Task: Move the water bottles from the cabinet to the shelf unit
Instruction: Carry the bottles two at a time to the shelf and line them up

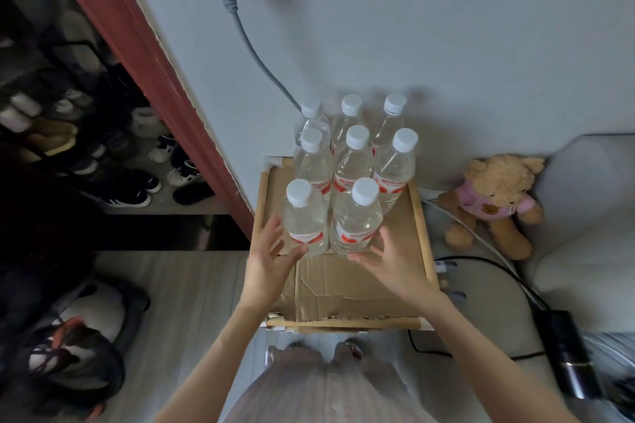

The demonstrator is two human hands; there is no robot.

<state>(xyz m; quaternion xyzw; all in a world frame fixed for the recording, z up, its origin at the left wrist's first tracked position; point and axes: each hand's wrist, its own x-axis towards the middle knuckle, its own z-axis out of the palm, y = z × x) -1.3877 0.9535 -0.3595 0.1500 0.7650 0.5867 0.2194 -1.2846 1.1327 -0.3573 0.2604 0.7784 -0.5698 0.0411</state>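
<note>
A person stands over the top of a wood-framed shelf unit (421, 220) lined with brown cardboard (347, 288), both hands raised at the nearest row of water bottles. Eight clear bottles with white caps and red-and-white labels stand upright on the cardboard in rows of three, three and two, the far row at 12 o'clock against the pale wall.

The left hand (271, 266) hangs at 7 o'clock of the front-left bottle (304, 216), fingers spread and loosely extended, the fingertips (297, 251) at or just shy of the bottle's lower label; contact cannot be confirmed. It has hold of nothing. The right hand (391, 264) sits at 5 o'clock of the front-right bottle (357, 216), likewise spread wide and holding nothing, its fingers close beside the bottle's base. The two front bottles stand side by side between the hands, slightly toward 12 o'clock of both palms.

A grey cable (261, 62) runs down the wall from a plug at 12 o'clock to behind the bottles. A teddy bear (494, 203) in a pink shirt sits on the floor at 3 o'clock of the shelf unit, beside a white seat. Shoes (134, 189) lie at 9 o'clock past a red door frame (165, 79).
</note>
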